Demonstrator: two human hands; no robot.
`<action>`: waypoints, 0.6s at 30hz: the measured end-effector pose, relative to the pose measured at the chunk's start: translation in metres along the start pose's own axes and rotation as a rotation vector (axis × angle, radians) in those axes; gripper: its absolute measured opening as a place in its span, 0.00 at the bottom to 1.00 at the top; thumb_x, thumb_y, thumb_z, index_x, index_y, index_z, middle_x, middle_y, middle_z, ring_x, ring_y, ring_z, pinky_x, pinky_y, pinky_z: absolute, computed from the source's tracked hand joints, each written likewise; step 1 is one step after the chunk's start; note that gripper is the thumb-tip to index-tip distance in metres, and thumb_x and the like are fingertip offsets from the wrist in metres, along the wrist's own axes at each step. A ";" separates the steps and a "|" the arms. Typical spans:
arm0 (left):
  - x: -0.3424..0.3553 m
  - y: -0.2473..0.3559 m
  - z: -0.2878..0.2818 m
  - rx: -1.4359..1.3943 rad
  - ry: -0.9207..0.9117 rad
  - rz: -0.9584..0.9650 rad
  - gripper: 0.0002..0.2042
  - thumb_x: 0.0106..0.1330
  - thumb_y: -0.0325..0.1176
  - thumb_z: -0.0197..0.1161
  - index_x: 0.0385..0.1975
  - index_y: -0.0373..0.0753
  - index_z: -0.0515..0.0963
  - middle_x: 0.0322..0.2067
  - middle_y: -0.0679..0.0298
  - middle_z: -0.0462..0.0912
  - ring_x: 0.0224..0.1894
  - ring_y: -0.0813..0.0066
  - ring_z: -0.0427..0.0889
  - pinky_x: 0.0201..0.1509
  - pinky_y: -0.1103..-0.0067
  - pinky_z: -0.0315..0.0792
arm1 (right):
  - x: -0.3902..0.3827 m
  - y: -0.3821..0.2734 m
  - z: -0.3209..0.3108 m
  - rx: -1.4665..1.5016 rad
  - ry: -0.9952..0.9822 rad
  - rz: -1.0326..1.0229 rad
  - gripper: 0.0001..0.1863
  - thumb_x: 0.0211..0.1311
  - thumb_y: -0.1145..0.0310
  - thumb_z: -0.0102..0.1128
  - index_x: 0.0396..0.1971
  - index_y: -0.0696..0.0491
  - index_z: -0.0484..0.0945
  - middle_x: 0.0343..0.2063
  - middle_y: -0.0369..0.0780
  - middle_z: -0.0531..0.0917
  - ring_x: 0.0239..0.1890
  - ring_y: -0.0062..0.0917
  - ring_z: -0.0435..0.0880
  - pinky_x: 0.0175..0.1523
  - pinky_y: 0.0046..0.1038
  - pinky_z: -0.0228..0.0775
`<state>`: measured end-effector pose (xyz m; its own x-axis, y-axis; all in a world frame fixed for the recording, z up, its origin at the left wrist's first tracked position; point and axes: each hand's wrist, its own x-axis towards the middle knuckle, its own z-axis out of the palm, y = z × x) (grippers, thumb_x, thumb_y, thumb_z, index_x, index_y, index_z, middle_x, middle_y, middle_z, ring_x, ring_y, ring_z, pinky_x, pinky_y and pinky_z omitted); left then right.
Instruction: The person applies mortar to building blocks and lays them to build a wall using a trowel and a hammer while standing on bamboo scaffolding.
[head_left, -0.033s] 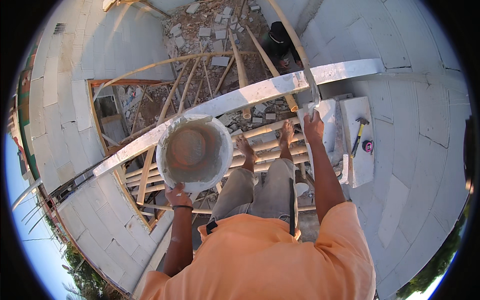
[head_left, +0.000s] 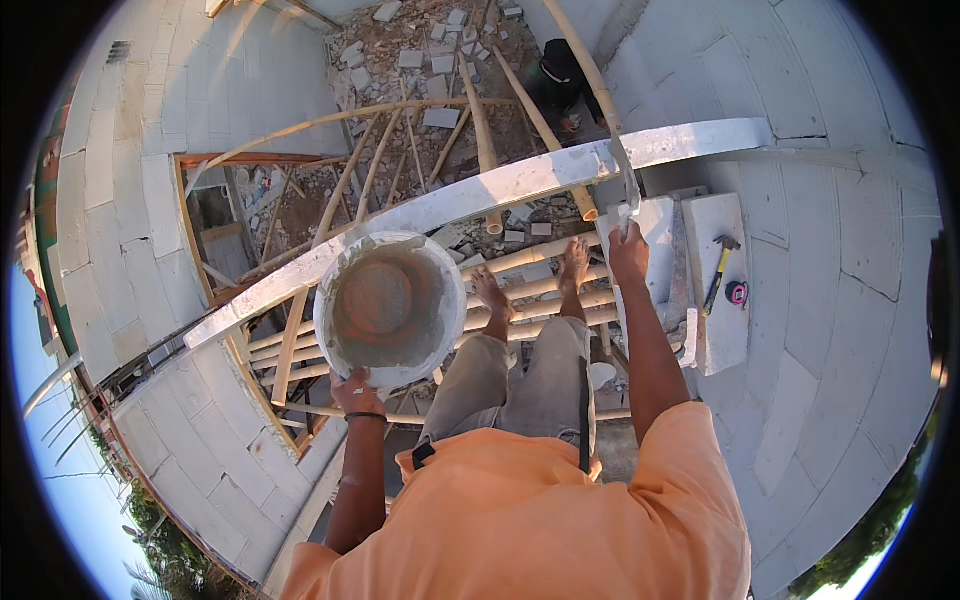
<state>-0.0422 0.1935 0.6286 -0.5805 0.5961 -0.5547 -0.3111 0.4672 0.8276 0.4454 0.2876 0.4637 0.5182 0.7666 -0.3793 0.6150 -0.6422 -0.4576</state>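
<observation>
My left hand [head_left: 357, 392] is closed on the near rim of a round white bucket [head_left: 415, 373], held tilted so its inside shows. Wet grey mortar [head_left: 385, 347] coats the inner wall and pools around a brownish circular bottom. In my right hand [head_left: 628, 255] is a trowel [head_left: 628, 178], gripped by its handle; its thin, mortar-smeared blade points away from me, over the right part of a long white wall top [head_left: 440, 207]. What part of the blade touches the wall top, if any, I cannot tell.
My bare feet stand on bamboo poles [head_left: 545, 310]. At right, a pale block [head_left: 715, 215] carries a yellow-handled hammer [head_left: 719, 275] and a pink-black tape measure [head_left: 736, 293]. Beyond the wall top, a person in dark clothes [head_left: 560, 88] crouches near slanted bamboo props [head_left: 478, 130] and rubble [head_left: 420, 85].
</observation>
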 end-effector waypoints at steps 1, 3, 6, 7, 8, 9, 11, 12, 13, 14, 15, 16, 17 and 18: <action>-0.001 -0.006 -0.008 0.052 0.044 0.000 0.30 0.40 0.22 0.55 0.52 0.32 0.71 0.42 0.61 0.77 0.44 0.65 0.78 0.54 0.70 0.71 | 0.001 -0.001 0.005 -0.039 -0.003 0.025 0.25 0.65 0.56 0.50 0.52 0.61 0.70 0.42 0.57 0.81 0.47 0.52 0.79 0.55 0.46 0.68; 0.004 -0.021 -0.029 0.080 0.078 -0.013 0.31 0.39 0.21 0.55 0.52 0.34 0.70 0.43 0.61 0.77 0.45 0.64 0.78 0.54 0.68 0.72 | -0.003 -0.001 0.014 -0.056 0.012 0.010 0.24 0.65 0.56 0.50 0.52 0.61 0.70 0.43 0.57 0.81 0.47 0.52 0.79 0.55 0.46 0.68; -0.001 -0.026 -0.032 0.106 0.118 -0.017 0.29 0.39 0.21 0.55 0.51 0.34 0.71 0.42 0.62 0.77 0.45 0.65 0.78 0.53 0.70 0.72 | -0.007 -0.005 0.013 -0.054 0.013 0.013 0.24 0.65 0.57 0.50 0.52 0.61 0.70 0.44 0.57 0.81 0.48 0.53 0.79 0.55 0.46 0.68; -0.004 -0.023 -0.026 0.097 0.124 0.003 0.28 0.40 0.22 0.54 0.49 0.33 0.72 0.41 0.63 0.78 0.43 0.68 0.78 0.52 0.73 0.71 | -0.004 -0.010 0.007 -0.027 0.002 0.022 0.24 0.65 0.57 0.50 0.52 0.61 0.70 0.43 0.57 0.81 0.48 0.53 0.79 0.55 0.46 0.69; -0.002 -0.025 -0.025 0.085 0.119 -0.002 0.28 0.40 0.22 0.54 0.49 0.33 0.72 0.41 0.63 0.78 0.43 0.68 0.78 0.52 0.73 0.71 | 0.002 0.001 0.008 -0.035 0.011 0.017 0.24 0.65 0.57 0.50 0.52 0.61 0.70 0.43 0.57 0.81 0.48 0.53 0.79 0.55 0.46 0.69; 0.000 -0.024 -0.025 0.073 0.085 -0.030 0.29 0.40 0.21 0.55 0.51 0.34 0.71 0.43 0.62 0.77 0.45 0.66 0.77 0.53 0.71 0.71 | 0.006 0.012 0.011 -0.026 0.091 -0.027 0.23 0.65 0.57 0.50 0.51 0.61 0.71 0.40 0.57 0.82 0.44 0.53 0.80 0.52 0.45 0.71; -0.001 -0.023 -0.025 0.060 0.064 -0.060 0.31 0.40 0.20 0.55 0.53 0.36 0.70 0.44 0.62 0.77 0.47 0.64 0.77 0.54 0.69 0.72 | 0.009 0.009 0.010 -0.018 0.157 -0.078 0.23 0.65 0.58 0.50 0.50 0.62 0.71 0.37 0.56 0.82 0.39 0.52 0.82 0.49 0.44 0.73; 0.000 -0.024 -0.024 0.050 0.053 -0.046 0.31 0.40 0.20 0.55 0.53 0.35 0.70 0.44 0.61 0.77 0.47 0.64 0.77 0.54 0.69 0.72 | 0.013 0.009 0.007 0.116 0.081 0.039 0.22 0.65 0.57 0.50 0.49 0.62 0.72 0.33 0.55 0.83 0.34 0.48 0.84 0.45 0.42 0.74; -0.001 -0.022 -0.022 0.042 0.037 -0.032 0.31 0.41 0.20 0.55 0.53 0.35 0.70 0.45 0.61 0.77 0.48 0.64 0.78 0.54 0.69 0.72 | 0.012 0.004 -0.003 0.252 0.007 0.162 0.22 0.66 0.57 0.50 0.48 0.62 0.72 0.30 0.53 0.83 0.28 0.44 0.85 0.42 0.40 0.76; -0.001 -0.025 -0.024 0.041 0.042 -0.036 0.31 0.41 0.20 0.55 0.53 0.35 0.70 0.45 0.61 0.77 0.48 0.64 0.78 0.54 0.69 0.72 | 0.011 -0.005 -0.009 0.247 0.003 0.160 0.22 0.66 0.57 0.50 0.48 0.62 0.72 0.30 0.53 0.83 0.28 0.44 0.85 0.42 0.40 0.76; 0.001 -0.027 -0.026 0.043 0.042 -0.030 0.31 0.41 0.20 0.55 0.53 0.34 0.70 0.45 0.61 0.77 0.48 0.64 0.78 0.55 0.69 0.72 | 0.009 -0.015 -0.014 0.298 -0.018 0.172 0.22 0.66 0.56 0.49 0.47 0.61 0.73 0.28 0.51 0.83 0.25 0.39 0.84 0.38 0.38 0.77; 0.001 -0.028 -0.028 0.046 0.044 -0.026 0.31 0.41 0.19 0.55 0.54 0.34 0.70 0.45 0.61 0.77 0.48 0.64 0.78 0.55 0.69 0.72 | 0.007 -0.019 -0.016 0.348 -0.040 0.184 0.22 0.67 0.55 0.48 0.45 0.61 0.74 0.25 0.48 0.82 0.21 0.33 0.84 0.34 0.36 0.77; 0.000 -0.030 -0.029 0.047 0.049 -0.030 0.31 0.41 0.19 0.55 0.54 0.34 0.70 0.45 0.61 0.77 0.48 0.64 0.78 0.55 0.69 0.72 | 0.010 -0.015 -0.014 0.343 -0.045 0.185 0.22 0.67 0.55 0.48 0.45 0.61 0.74 0.25 0.48 0.82 0.21 0.33 0.84 0.34 0.36 0.77; 0.000 -0.032 -0.030 0.070 0.056 -0.030 0.30 0.42 0.19 0.54 0.53 0.34 0.70 0.45 0.61 0.77 0.48 0.64 0.78 0.55 0.70 0.72 | 0.014 -0.009 -0.012 0.339 -0.114 0.156 0.21 0.67 0.53 0.49 0.42 0.59 0.74 0.25 0.44 0.81 0.20 0.27 0.81 0.27 0.31 0.75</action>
<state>-0.0551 0.1587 0.6052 -0.6137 0.5448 -0.5715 -0.2767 0.5295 0.8019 0.4545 0.3042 0.4722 0.5085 0.6678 -0.5435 0.2932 -0.7278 -0.6199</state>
